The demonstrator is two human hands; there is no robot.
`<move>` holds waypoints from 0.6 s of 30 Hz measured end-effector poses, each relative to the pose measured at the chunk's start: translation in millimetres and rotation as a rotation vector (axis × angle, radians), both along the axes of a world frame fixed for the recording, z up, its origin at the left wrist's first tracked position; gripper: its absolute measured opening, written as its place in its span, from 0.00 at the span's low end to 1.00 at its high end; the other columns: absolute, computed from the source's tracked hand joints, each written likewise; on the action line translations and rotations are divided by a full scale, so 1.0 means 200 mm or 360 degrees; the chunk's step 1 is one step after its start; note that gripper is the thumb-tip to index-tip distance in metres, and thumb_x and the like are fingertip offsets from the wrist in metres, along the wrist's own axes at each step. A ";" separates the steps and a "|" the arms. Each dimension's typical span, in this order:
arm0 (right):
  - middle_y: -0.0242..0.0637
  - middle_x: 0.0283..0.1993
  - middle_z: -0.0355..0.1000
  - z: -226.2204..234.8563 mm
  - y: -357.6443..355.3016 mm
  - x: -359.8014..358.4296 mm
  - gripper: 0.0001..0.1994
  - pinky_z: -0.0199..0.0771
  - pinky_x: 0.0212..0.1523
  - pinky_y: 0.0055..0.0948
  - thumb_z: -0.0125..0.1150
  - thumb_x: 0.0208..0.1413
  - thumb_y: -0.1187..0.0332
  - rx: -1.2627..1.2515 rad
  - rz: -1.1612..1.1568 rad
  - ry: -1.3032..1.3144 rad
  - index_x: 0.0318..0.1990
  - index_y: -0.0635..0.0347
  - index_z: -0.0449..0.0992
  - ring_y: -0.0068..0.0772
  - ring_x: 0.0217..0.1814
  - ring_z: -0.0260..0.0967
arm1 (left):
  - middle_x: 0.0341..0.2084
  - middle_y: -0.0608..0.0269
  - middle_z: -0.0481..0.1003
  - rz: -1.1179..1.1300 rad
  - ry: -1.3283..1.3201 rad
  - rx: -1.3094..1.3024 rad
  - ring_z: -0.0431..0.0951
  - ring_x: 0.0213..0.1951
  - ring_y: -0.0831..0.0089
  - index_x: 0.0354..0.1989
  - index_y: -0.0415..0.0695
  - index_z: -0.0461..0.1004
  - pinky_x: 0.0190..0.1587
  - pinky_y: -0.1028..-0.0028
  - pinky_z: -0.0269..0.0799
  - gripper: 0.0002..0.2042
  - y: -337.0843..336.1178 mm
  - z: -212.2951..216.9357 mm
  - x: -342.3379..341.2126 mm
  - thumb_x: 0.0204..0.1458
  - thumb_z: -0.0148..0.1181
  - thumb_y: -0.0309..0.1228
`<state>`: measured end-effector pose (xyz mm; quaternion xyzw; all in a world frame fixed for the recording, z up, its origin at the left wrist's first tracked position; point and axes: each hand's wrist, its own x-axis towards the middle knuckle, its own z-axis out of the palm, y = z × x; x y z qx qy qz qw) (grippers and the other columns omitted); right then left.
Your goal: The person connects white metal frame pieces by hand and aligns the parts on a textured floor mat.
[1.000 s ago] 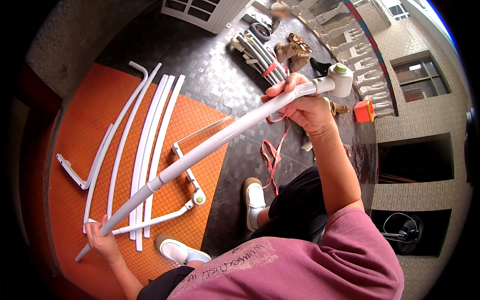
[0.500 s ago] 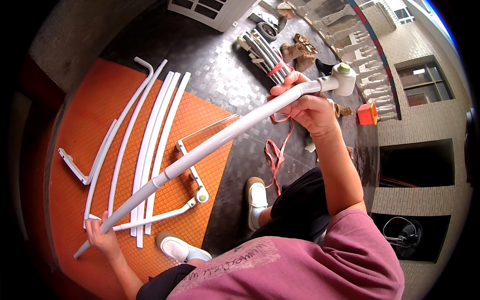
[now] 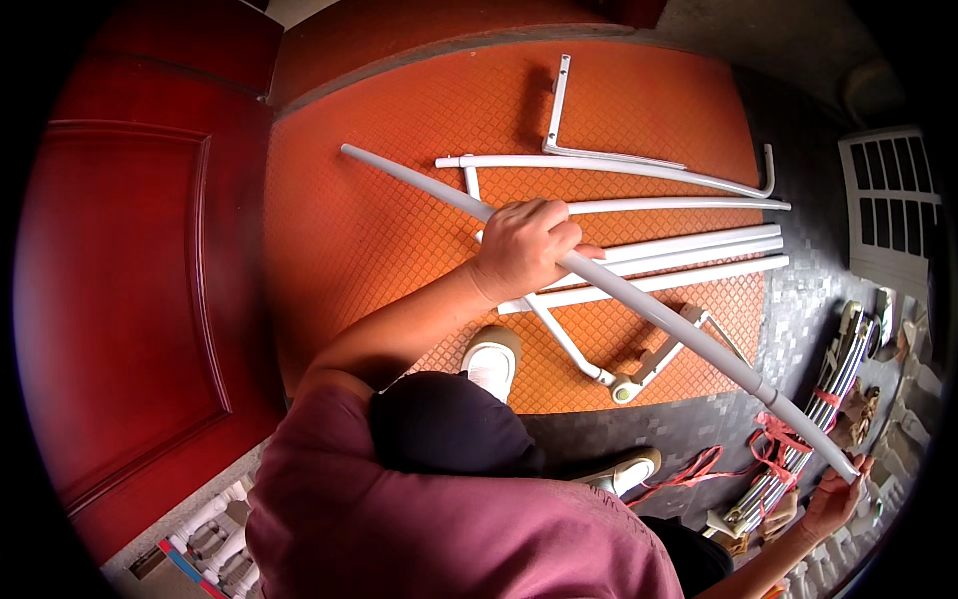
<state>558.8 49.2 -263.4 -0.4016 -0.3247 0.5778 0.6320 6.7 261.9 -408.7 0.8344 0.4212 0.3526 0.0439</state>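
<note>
A long white metal tube (image 3: 689,329) slants across in front of me from far left to near right. My left hand (image 3: 534,245) is closed round it left of its middle, and its narrower grey end points at the red door. At the other end, near the right edge, my right hand (image 3: 833,499) has its fingers round the tube. The jointed fitting of that end cannot be made out. Below the tube, several white tubes (image 3: 679,253) lie side by side on the orange mat. A jointed white bracket (image 3: 623,391) with a green button lies near my foot.
The orange mat (image 3: 329,240) borders a red panelled door (image 3: 130,299) on the left. An L-shaped white piece (image 3: 555,110) lies at the mat's far side. A bundle of metal poles (image 3: 798,429) with pink ribbon and a white slatted panel (image 3: 891,205) are at right.
My view has turned toward the red door, and the tube has swung with my hands. My left hand now sits farther in from the tube's narrow end.
</note>
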 end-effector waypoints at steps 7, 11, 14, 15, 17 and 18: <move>0.48 0.56 0.64 0.00 0.01 -0.02 0.22 0.63 0.60 0.36 0.46 0.58 0.72 -0.0071 -0.0135 0.0055 0.60 0.68 0.54 0.40 0.59 0.62 | 0.15 0.65 0.61 -0.0017 -0.0006 0.0000 0.69 0.18 0.69 0.11 0.46 0.61 0.19 0.70 0.65 0.21 0.00 0.00 0.07 0.38 0.68 0.43; 0.45 0.49 0.68 -0.01 0.11 -0.12 0.19 0.71 0.53 0.33 0.48 0.57 0.72 -0.0210 -0.0234 0.0046 0.55 0.66 0.58 0.39 0.54 0.65 | 0.15 0.64 0.60 0.0017 0.0072 -0.0034 0.68 0.16 0.66 0.12 0.45 0.61 0.19 0.68 0.65 0.21 0.00 0.03 0.07 0.38 0.69 0.41; 0.45 0.49 0.69 0.00 0.12 -0.13 0.15 0.69 0.53 0.36 0.50 0.56 0.71 -0.0283 -0.0320 0.0102 0.50 0.65 0.64 0.39 0.53 0.66 | 0.14 0.65 0.61 -0.0009 0.0176 -0.0029 0.70 0.16 0.68 0.12 0.46 0.62 0.18 0.71 0.66 0.21 0.02 0.02 0.08 0.40 0.67 0.43; 0.46 0.49 0.70 0.00 0.13 -0.15 0.15 0.69 0.54 0.37 0.50 0.56 0.71 -0.0267 -0.0270 0.0161 0.50 0.65 0.65 0.40 0.53 0.66 | 0.14 0.65 0.60 -0.0032 0.0157 -0.0021 0.70 0.17 0.68 0.12 0.46 0.61 0.18 0.70 0.66 0.21 0.02 0.01 0.09 0.39 0.67 0.42; 0.45 0.50 0.68 0.01 0.13 -0.18 0.15 0.71 0.51 0.32 0.49 0.57 0.73 -0.0279 -0.0313 0.0113 0.50 0.67 0.64 0.39 0.57 0.63 | 0.14 0.65 0.60 -0.0064 0.0142 -0.0025 0.69 0.17 0.68 0.12 0.46 0.60 0.18 0.68 0.64 0.21 0.03 0.00 0.10 0.39 0.68 0.40; 0.45 0.49 0.69 0.01 0.13 -0.18 0.14 0.72 0.52 0.32 0.50 0.57 0.72 -0.0290 -0.0353 0.0134 0.50 0.67 0.64 0.39 0.55 0.64 | 0.14 0.65 0.60 -0.0074 0.0145 -0.0043 0.68 0.17 0.67 0.12 0.46 0.60 0.18 0.68 0.64 0.21 0.03 -0.01 0.09 0.39 0.69 0.39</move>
